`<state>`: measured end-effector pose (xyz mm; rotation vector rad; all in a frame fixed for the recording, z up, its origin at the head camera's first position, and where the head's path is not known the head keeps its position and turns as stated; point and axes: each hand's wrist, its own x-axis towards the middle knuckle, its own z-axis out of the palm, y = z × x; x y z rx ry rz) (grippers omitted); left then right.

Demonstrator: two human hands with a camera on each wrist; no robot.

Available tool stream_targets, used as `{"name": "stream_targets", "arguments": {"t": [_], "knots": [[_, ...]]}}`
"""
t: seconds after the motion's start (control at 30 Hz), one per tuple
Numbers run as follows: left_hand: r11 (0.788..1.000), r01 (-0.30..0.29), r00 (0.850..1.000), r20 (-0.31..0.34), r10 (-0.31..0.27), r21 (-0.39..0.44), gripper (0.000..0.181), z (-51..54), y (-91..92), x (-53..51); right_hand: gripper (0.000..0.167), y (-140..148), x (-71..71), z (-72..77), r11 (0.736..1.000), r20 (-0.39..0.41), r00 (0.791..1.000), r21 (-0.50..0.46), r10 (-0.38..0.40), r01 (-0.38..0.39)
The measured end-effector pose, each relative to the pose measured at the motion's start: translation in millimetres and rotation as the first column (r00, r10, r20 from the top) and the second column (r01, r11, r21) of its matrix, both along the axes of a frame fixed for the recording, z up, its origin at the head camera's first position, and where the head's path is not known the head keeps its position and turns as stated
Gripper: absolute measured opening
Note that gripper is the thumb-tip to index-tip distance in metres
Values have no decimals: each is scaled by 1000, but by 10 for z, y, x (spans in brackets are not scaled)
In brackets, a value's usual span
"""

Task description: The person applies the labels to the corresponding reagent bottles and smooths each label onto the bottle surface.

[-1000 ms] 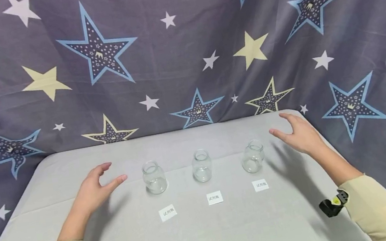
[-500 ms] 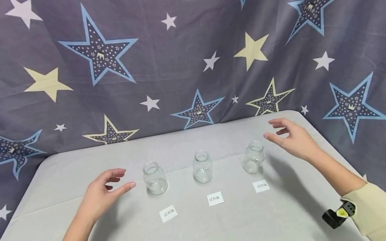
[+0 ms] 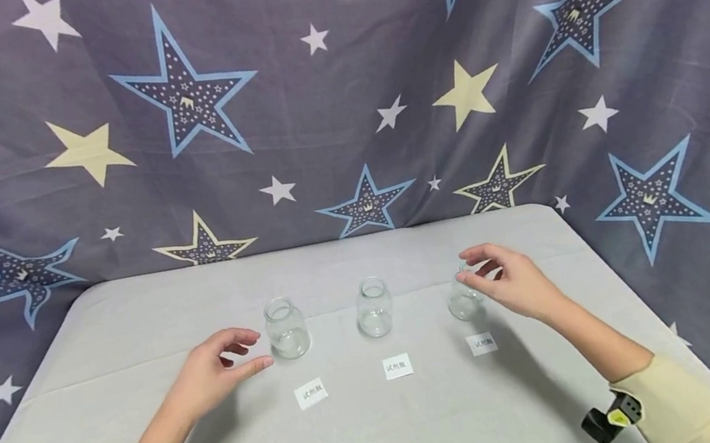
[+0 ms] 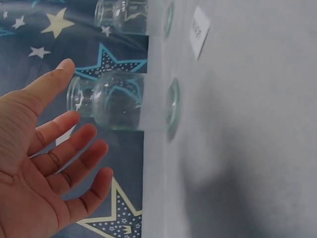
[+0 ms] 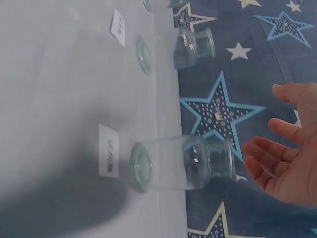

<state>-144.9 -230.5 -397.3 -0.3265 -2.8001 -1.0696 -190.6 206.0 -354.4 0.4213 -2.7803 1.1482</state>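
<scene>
Three clear glass jars stand upright in a row: the left jar (image 3: pixel 287 331), the middle jar (image 3: pixel 374 309) and the right jar (image 3: pixel 464 303). My left hand (image 3: pixel 212 373) hovers just left of the left jar, thumb and fingers apart and loosely bent, holding nothing. Over the right jar's mouth, my right hand (image 3: pixel 509 283) partly hides it in the head view. In the right wrist view a small gap shows between that hand (image 5: pixel 290 148) and the jar's rim (image 5: pixel 230 158); its fingers are relaxed and hold nothing.
White paper labels with handwriting lie in front of the jars: left label (image 3: pixel 311 393), middle label (image 3: pixel 397 366), right label (image 3: pixel 482 343). A light grey cloth (image 3: pixel 386 431) covers the table. Behind hangs a dark star-patterned curtain (image 3: pixel 315 135).
Both hands have moved inward, the left one rightward close to the left jar, the right one leftward to the right jar's mouth. Their fingers are a little more bent. The jars have stayed put.
</scene>
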Motion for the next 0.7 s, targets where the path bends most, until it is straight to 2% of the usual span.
{"name": "stream_targets", "arguments": {"t": [0.33, 0.7], "knots": [[998, 55, 997, 45, -56, 7, 39, -158, 42, 43, 31, -281, 65, -120, 996, 43, 995, -19, 86, -85], [991, 128, 990, 62, -126, -42, 40, -246, 113, 67, 22, -668, 121, -252, 975, 73, 972, -25, 224, -223]]}}
